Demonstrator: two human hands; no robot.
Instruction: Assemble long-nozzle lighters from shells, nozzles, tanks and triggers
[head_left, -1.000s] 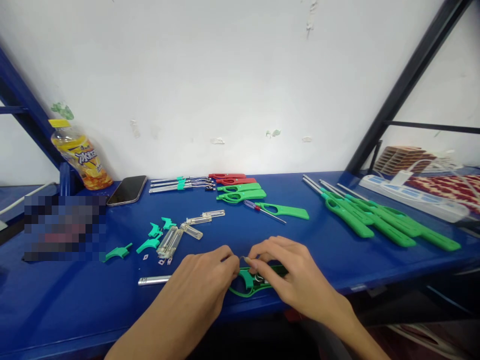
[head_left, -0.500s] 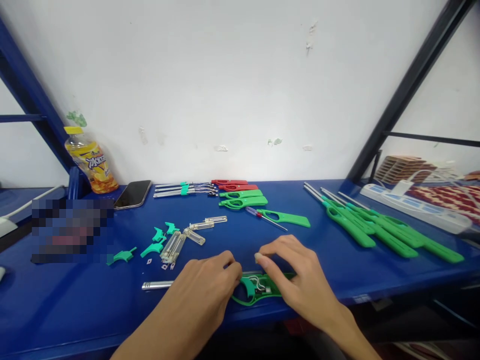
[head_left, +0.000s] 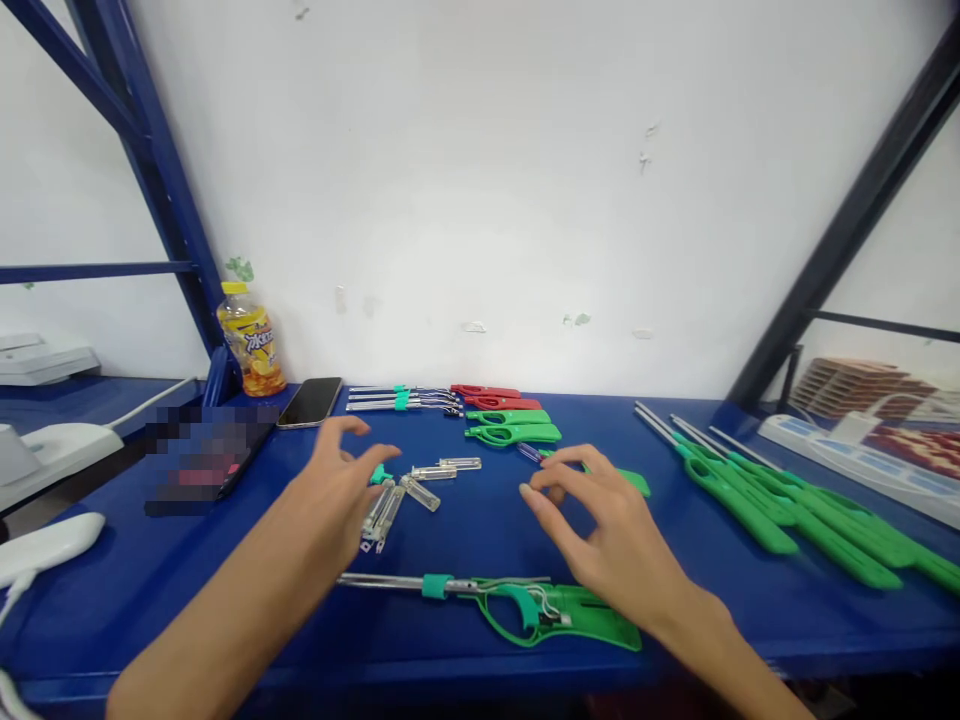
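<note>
My left hand (head_left: 341, 495) hovers over the parts at left, its thumb and fingers apart and nothing visible between them. Partly behind it lie clear lighter fuel tanks (head_left: 386, 515) and a teal trigger (head_left: 381, 473). My right hand (head_left: 600, 520) is raised above the blue tabletop with loosely curved fingers, the thumb tip near the fingertips; I see nothing held. Below both hands lies an open green lighter handle half (head_left: 600, 615), with a teal trigger (head_left: 527, 603), white wires and a metal lighter tube (head_left: 390, 582) laid in it. A teal collar (head_left: 436, 586) sits around the tube.
Finished-looking green lighters (head_left: 750, 510) lie at right beside a white power strip (head_left: 862, 460). At the back are red handle halves (head_left: 502, 402), green ones (head_left: 517, 433) and metal tubes (head_left: 375, 403). A screwdriver (head_left: 529, 452), phone (head_left: 311, 402) and drink bottle (head_left: 253, 345) are also there.
Both hands have come off the green lighter handle, which now lies uncovered. My left hand has moved left and up over the parts; my right hand has lifted. The view has shifted left.
</note>
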